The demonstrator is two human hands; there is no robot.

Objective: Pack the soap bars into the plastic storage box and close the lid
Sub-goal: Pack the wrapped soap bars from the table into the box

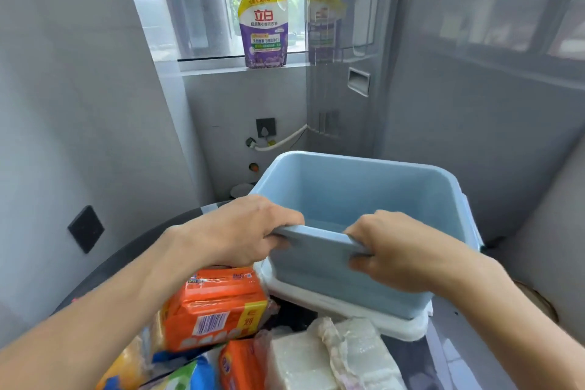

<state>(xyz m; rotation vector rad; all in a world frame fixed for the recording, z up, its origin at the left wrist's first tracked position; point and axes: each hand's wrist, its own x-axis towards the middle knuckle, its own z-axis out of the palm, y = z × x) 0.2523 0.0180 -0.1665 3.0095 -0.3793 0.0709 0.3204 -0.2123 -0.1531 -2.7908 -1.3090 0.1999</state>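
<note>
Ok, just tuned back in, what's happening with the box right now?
Both hands grip the near rim of the blue box: left hand at its left corner, right hand further right. The box looks empty and sits on a white lid. The soap packs lie in front, unpacked. Nothing is in the box yet.

A home laundry corner: grey walls, a window sill (221, 64) holding a purple laundry detergent pouch (263, 29), a wall socket (265, 127) with a white hose (285, 140) beside it, wrapped soap packs (215, 307) piled below.
</note>
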